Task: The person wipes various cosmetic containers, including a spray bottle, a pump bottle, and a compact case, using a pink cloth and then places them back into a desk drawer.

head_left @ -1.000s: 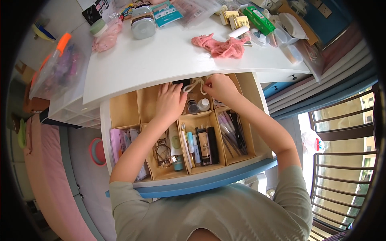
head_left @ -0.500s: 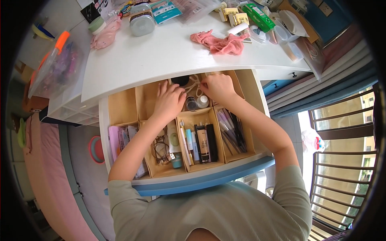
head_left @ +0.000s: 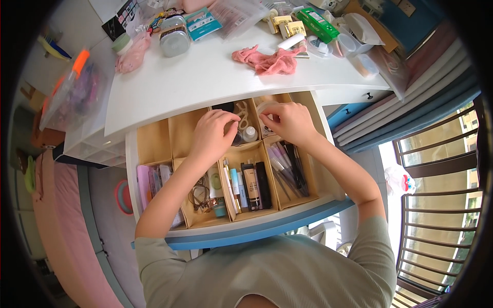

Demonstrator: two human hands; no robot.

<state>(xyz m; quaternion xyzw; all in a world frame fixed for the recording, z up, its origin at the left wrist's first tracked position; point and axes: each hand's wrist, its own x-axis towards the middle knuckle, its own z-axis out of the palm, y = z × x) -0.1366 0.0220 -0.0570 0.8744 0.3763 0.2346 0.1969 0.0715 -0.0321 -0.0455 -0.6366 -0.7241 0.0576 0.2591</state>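
The pulled-out drawer holds tan organizer boxes. My left hand is over the back middle box, fingers loosely bent, the thumb apart from the index finger, and nothing visible in its grasp. Beneath its fingertips are a small white-capped bottle, a cream looped cord and a round black item. My right hand is over the back right box, thumb and index finger pinched together. Whatever they hold, if anything, cannot be made out; a pale item shows just behind them.
Front boxes hold glasses, cosmetic tubes, brushes and lilac packets. On the white desktop above lie a pink cloth, a clear jar and a green box. A curtain hangs at right.
My right hand has moved off the looped cord, slightly right and toward me, over the back right box. My left hand's spread fingers have bent inward. The whole view has shifted slightly.
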